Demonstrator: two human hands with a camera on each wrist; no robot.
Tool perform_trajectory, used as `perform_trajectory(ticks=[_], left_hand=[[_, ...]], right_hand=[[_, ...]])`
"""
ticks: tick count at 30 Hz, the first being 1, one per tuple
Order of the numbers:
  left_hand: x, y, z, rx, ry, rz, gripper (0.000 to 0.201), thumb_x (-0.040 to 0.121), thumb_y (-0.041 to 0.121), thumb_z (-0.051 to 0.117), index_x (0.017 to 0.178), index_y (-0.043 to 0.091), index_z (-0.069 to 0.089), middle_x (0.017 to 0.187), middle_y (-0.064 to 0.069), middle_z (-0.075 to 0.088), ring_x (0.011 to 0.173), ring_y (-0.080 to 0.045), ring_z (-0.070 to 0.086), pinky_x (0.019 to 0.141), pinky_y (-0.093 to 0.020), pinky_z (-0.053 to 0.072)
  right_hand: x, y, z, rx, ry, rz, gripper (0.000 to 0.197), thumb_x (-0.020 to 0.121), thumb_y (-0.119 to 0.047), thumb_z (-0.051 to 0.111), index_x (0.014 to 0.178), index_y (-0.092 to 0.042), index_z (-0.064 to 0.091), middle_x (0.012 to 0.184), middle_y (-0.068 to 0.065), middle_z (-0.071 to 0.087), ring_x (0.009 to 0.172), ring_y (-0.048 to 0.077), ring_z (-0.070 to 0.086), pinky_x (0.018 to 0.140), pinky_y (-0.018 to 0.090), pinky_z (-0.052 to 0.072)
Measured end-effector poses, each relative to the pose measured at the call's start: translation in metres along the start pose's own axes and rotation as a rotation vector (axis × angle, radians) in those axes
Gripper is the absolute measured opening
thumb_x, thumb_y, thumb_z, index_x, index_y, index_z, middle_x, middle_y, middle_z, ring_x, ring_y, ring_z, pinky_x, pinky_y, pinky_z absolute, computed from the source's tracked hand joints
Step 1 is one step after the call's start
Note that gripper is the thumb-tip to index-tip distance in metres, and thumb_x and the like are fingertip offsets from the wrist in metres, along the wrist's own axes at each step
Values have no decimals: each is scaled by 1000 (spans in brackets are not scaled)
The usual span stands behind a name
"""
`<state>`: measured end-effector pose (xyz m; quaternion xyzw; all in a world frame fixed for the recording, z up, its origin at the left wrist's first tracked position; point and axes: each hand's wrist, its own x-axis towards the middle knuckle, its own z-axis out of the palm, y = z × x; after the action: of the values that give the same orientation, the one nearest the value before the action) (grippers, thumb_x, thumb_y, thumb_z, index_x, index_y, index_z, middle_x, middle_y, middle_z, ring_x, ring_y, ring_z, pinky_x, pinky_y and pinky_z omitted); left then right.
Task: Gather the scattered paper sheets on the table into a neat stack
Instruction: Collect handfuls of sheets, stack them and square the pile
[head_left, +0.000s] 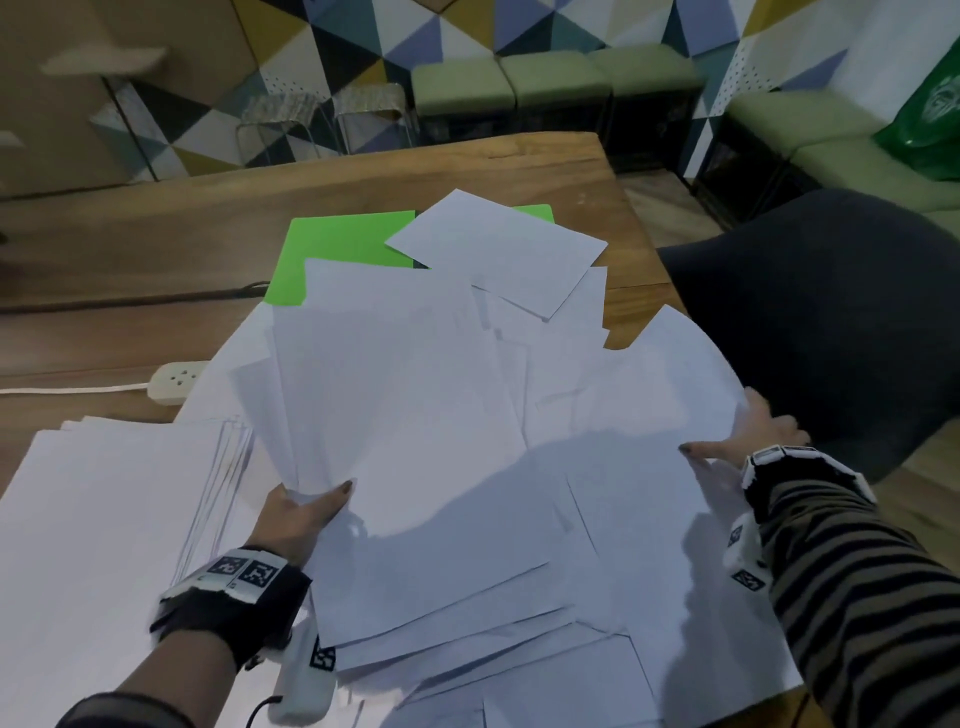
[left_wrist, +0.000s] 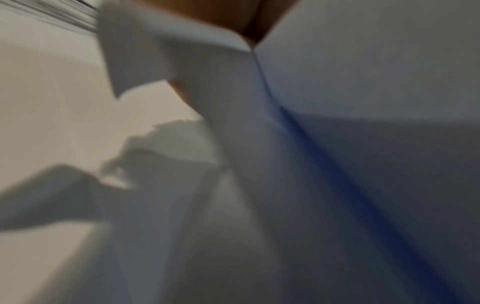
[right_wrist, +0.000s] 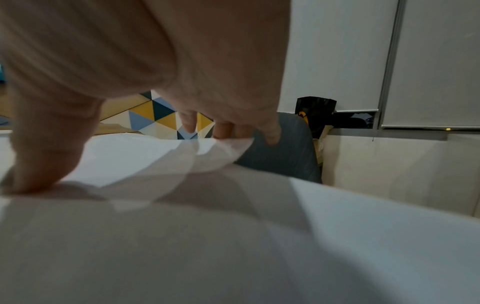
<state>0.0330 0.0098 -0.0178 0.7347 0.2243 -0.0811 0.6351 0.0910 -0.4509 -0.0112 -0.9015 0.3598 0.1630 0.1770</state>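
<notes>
White paper sheets (head_left: 415, 415) lie fanned and overlapping across the wooden table (head_left: 156, 249). My left hand (head_left: 306, 506) pinches the near corner of a bundle of sheets, thumb on top, fingers hidden beneath. The left wrist view shows that paper (left_wrist: 337, 102) close and blurred. My right hand (head_left: 743, 436) grips the right edge of the sheets, thumb pressed on top and fingers curled under the edge. In the right wrist view my right hand (right_wrist: 145, 156) holds the lifted paper edge (right_wrist: 223, 148). A squarer stack of sheets (head_left: 104, 519) lies at the near left.
A green folder (head_left: 343, 249) lies under the far sheets. A white power strip (head_left: 174, 382) with its cord sits at the left. A dark chair (head_left: 810, 312) stands close off the table's right edge. Stools and green benches line the far wall.
</notes>
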Motion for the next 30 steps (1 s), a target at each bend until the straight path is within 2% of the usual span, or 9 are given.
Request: perform_trajectory(ticks=[3, 6, 10, 12, 14, 17, 22, 25, 30], left_hand=[[-1, 1, 2, 7, -8, 7, 65, 46, 43, 79, 95, 1, 68, 92, -22, 71, 85, -38, 68, 85, -52, 53], [-4, 2, 7, 8, -2, 9, 56, 56, 33, 76, 99, -3, 66, 93, -24, 70, 86, -38, 68, 83, -48, 53], [-5, -1, 11, 0, -1, 2, 53, 60, 32, 75, 97, -5, 66, 88, -24, 70, 82, -38, 68, 77, -42, 53], [-6, -4, 11, 5, -3, -11, 44, 68, 27, 79, 96, -5, 67, 89, -24, 71, 84, -38, 68, 78, -44, 53], [-8, -7, 7, 21, 12, -19, 27, 78, 16, 75, 95, -3, 66, 90, -23, 70, 86, -37, 67, 78, -39, 52], [-11, -15, 1, 45, 32, -38, 22, 79, 12, 73, 93, -4, 66, 90, -22, 70, 86, -36, 66, 81, -42, 52], [-20, -19, -4, 81, 41, -38, 12, 81, 7, 69, 89, -1, 64, 83, -14, 67, 83, -33, 63, 76, -36, 47], [-20, -23, -8, 83, 38, -29, 23, 81, 6, 70, 100, -6, 64, 91, -21, 67, 85, -34, 63, 77, -37, 48], [-18, -27, -11, 87, 22, -28, 20, 81, 6, 70, 96, -4, 63, 89, -19, 65, 82, -32, 61, 77, -35, 46]], right_hand=[[1, -2, -3, 19, 5, 19, 100, 60, -43, 83, 140, -18, 28, 136, 21, 32, 126, 39, 31, 101, 50, 32], [3, -2, -8, 29, -46, 8, 90, 64, -36, 83, 133, -7, 34, 133, 21, 41, 122, 39, 41, 94, 44, 40], [-5, 0, -10, 4, -121, -8, 92, 62, -37, 83, 135, -4, 37, 136, 17, 47, 123, 36, 46, 95, 38, 41], [-11, 3, -8, 36, -146, -3, 98, 61, -37, 84, 139, -4, 35, 140, 16, 45, 126, 35, 46, 103, 40, 40], [-21, 4, -11, 100, -141, -19, 78, 64, -30, 83, 127, 0, 49, 131, 19, 54, 115, 35, 53, 97, 38, 43], [-46, -1, -20, 158, -44, -121, 30, 80, -21, 69, 104, -4, 62, 111, 19, 63, 93, 33, 56, 79, 31, 42], [-104, -21, -33, 110, 122, -345, 4, 84, -21, 54, 87, -19, 56, 98, 11, 62, 92, 34, 55, 72, 32, 40], [-143, -34, -49, 130, 261, -450, 13, 85, -18, 53, 75, -20, 45, 82, 6, 56, 83, 31, 52, 67, 33, 39], [-191, -46, -67, 148, 383, -606, 8, 86, -17, 54, 91, -12, 57, 74, 5, 54, 72, 28, 47, 62, 30, 35]])
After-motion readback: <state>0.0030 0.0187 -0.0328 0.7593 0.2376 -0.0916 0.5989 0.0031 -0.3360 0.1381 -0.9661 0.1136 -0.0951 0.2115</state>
